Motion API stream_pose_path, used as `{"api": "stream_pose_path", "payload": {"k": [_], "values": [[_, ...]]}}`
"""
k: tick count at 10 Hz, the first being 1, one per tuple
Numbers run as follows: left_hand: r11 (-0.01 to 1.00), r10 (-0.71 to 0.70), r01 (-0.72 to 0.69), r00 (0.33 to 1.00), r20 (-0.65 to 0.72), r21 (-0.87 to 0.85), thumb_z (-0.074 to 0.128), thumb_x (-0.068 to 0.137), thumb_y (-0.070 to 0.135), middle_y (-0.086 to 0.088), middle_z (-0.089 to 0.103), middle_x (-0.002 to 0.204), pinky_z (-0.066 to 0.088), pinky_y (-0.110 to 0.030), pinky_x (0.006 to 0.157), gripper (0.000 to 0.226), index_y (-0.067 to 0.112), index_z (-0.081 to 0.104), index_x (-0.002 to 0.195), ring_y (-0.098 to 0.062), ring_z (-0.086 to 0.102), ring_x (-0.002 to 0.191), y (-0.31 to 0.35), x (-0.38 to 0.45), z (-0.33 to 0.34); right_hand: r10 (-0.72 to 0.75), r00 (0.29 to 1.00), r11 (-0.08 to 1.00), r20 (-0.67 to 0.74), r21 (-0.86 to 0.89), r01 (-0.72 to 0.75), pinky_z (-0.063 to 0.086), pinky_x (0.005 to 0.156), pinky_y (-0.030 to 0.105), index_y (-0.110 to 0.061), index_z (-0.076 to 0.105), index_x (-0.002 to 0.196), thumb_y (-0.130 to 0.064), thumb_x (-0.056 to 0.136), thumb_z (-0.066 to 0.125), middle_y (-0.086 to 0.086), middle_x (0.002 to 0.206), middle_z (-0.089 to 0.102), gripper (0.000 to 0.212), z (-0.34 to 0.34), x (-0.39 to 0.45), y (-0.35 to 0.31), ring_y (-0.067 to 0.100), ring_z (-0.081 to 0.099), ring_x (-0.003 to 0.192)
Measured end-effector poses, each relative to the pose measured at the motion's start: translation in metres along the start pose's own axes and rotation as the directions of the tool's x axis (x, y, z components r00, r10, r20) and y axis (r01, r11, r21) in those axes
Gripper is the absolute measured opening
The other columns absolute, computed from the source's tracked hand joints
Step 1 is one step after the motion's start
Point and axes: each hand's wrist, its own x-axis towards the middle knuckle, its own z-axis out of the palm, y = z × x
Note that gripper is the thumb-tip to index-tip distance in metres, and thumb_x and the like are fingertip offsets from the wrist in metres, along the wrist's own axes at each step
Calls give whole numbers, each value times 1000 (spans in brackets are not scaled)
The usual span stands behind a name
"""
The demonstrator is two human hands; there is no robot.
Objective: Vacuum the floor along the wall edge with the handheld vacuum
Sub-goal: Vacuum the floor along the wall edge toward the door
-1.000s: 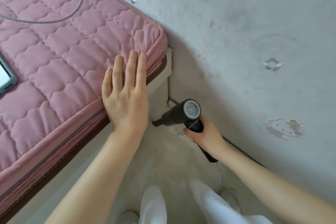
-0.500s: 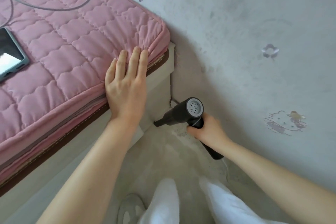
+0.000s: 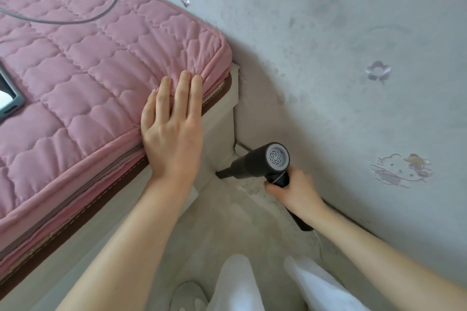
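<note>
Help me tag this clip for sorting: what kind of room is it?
Most likely a bedroom: a bed with a pink quilted mattress pad stands in the corner, a phone lies on it, and cartoon cat and flower stickers decorate the grey wall.

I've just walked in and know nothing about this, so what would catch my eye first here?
Probably the pink quilted mattress filling the left, with the left hand resting flat on its corner. Next, the black handheld vacuum gripped by the right hand, its nozzle down in the floor corner where bed base meets the grey wall.
</note>
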Motion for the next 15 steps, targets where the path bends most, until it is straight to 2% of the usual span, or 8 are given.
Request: {"api": "stream_pose_path", "payload": {"k": [1, 2, 4, 7, 10, 13, 14, 15], "values": [[998, 38, -39, 999, 31, 43, 59, 99, 19, 2, 53, 144, 39, -39, 108, 46, 20, 48, 143, -23, 52, 130, 0, -3, 3, 3, 1000, 1000, -15, -3, -3, 46, 58, 33, -26, 54, 86, -32, 71, 69, -1, 66, 62, 21, 3, -4, 1, 19, 60, 66], [996, 58, -58, 998, 6, 62, 62, 97, 20, 3, 54, 143, 42, -38, 106, 47, 22, 49, 142, -22, 54, 128, -1, -2, 6, -3, 999, 1000, -42, -8, 3, 44, 58, 32, -25, 53, 87, -32, 72, 70, 0, 67, 62, 23, 3, -6, 0, 22, 60, 69], [996, 72, -70, 996, -44, 47, 60, 97, 18, 4, 57, 139, 45, -38, 103, 43, 23, 53, 139, -22, 57, 125, -1, 1, 9, 11, 995, 1000, -95, -6, -11, 49, 59, 34, -27, 55, 89, -31, 71, 69, -1, 67, 63, 23, 4, -6, 4, 21, 61, 66], [997, 69, -67, 994, -82, 29, 56, 98, 15, 4, 59, 137, 46, -38, 101, 38, 23, 56, 136, -22, 58, 123, 0, 2, 10, -3, 994, 999, -105, -36, -1, 42, 52, 28, -31, 50, 90, -33, 71, 68, -5, 63, 59, 26, 7, 0, 13, 17, 57, 59], [995, 94, -91, 990, -107, 38, 54, 99, 14, 4, 60, 135, 48, -38, 99, 37, 22, 57, 134, -22, 59, 121, 1, 2, 13, -21, 992, 999, -126, -37, 16, 44, 57, 29, -29, 52, 98, -32, 72, 68, -5, 68, 61, 32, 11, 1, 18, 19, 59, 65], [997, 75, -73, 995, -68, 36, 59, 96, 17, 4, 57, 139, 44, -37, 103, 44, 23, 51, 139, -22, 56, 125, 0, -1, 12, -7, 986, 999, -166, -50, -2, 44, 55, 29, -28, 52, 98, -32, 72, 68, -2, 71, 64, 31, 11, -5, 20, 21, 59, 67], [997, 72, -70, 996, -56, 39, 62, 95, 19, 4, 57, 139, 44, -37, 103, 47, 23, 50, 140, -22, 55, 126, 0, -1, 12, 13, 984, 999, -177, -49, -22, 48, 60, 31, -28, 54, 101, -32, 72, 68, -1, 73, 66, 33, 8, -10, 20, 21, 62, 69], [997, 67, -65, 996, -65, 41, 64, 94, 20, 5, 57, 138, 44, -36, 101, 47, 24, 51, 139, -21, 56, 125, 0, 0, 13, 21, 982, 999, -186, -42, -29, 49, 59, 32, -31, 53, 94, -32, 69, 67, -5, 69, 64, 29, 3, -11, 18, 19, 61, 67]]}}
